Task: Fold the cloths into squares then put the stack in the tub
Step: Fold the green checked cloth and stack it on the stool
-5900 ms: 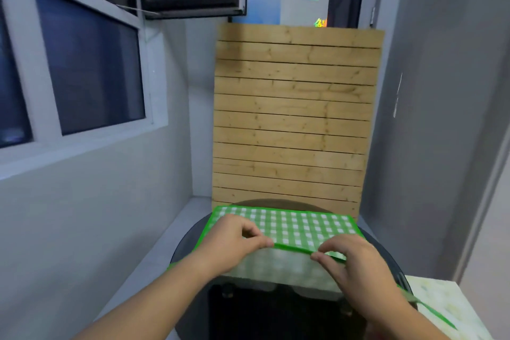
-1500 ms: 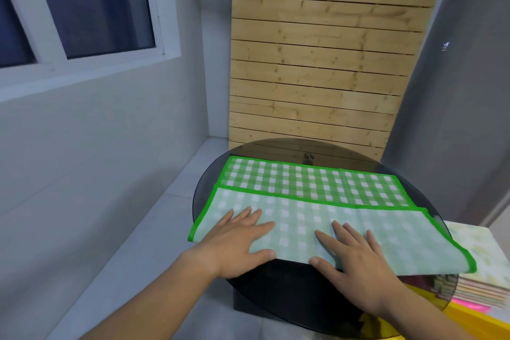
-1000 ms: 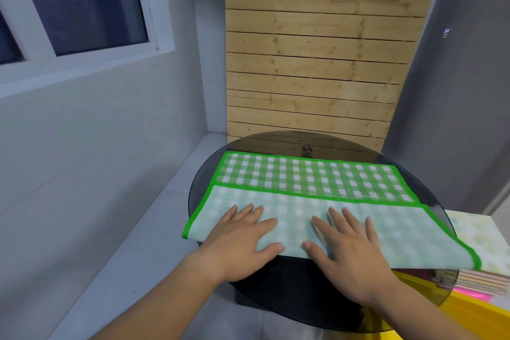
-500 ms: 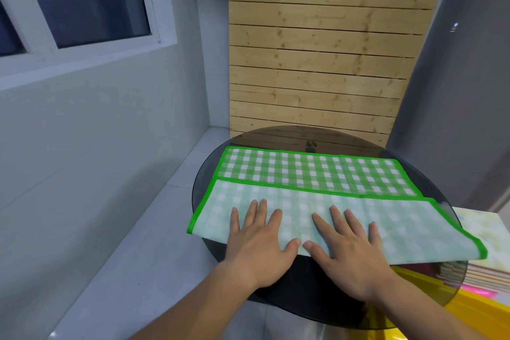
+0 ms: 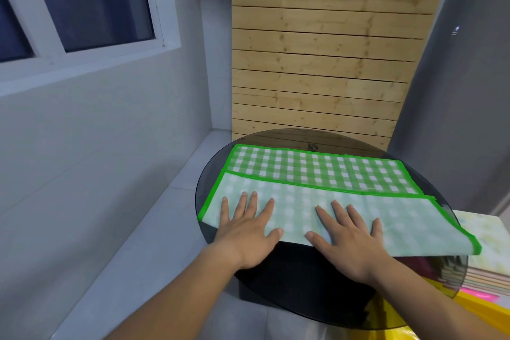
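Green checked cloth (image 5: 317,174) on round dark glass table (image 5: 289,279), near half folded over itself, pale underside up; right corner overhangs rim. Left hand (image 5: 245,232) and right hand (image 5: 350,237) flat on folded layer, fingers straight and spread, grasping nothing; heels on glass

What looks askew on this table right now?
The green checked cloth is folded crookedly: its pale flap runs past the lower layer on the right, and that corner overhangs the rim of the glass table. The left hand and right hand press flat on it.
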`<state>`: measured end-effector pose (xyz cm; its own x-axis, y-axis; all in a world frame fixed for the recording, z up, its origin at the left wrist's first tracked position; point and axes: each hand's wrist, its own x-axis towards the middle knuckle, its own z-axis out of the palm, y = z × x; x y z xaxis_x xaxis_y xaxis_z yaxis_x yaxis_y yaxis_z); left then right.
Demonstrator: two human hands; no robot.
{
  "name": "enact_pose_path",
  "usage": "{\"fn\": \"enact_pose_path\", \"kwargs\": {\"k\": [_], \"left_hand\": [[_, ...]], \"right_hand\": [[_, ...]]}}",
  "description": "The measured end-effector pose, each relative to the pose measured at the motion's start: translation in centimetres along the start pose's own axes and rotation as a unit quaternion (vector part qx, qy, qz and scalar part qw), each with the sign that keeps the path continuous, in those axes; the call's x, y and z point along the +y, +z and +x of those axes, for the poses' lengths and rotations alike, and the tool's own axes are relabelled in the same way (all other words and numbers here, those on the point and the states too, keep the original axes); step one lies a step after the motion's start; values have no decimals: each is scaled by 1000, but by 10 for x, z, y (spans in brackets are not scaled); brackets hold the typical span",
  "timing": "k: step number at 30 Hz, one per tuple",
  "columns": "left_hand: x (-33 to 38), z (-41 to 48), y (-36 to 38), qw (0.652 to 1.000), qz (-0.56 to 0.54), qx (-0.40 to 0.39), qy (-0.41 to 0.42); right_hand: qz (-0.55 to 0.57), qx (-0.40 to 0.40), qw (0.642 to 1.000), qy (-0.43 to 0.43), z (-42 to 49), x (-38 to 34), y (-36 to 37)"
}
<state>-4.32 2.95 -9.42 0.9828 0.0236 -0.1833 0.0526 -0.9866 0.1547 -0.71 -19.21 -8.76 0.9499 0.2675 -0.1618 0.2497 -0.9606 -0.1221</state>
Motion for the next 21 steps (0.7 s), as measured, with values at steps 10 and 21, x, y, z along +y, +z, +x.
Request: {"fn": "enact_pose_path", "kwargs": {"k": [10, 21], "left_hand": [[-44, -3, -7, 990, 4, 71, -123], [-66, -12, -5, 971, -71, 157, -167]], "right_hand": [[-4, -1, 1000, 4, 12, 8, -4], [-7, -6, 1000, 0, 12, 9, -6]]}}
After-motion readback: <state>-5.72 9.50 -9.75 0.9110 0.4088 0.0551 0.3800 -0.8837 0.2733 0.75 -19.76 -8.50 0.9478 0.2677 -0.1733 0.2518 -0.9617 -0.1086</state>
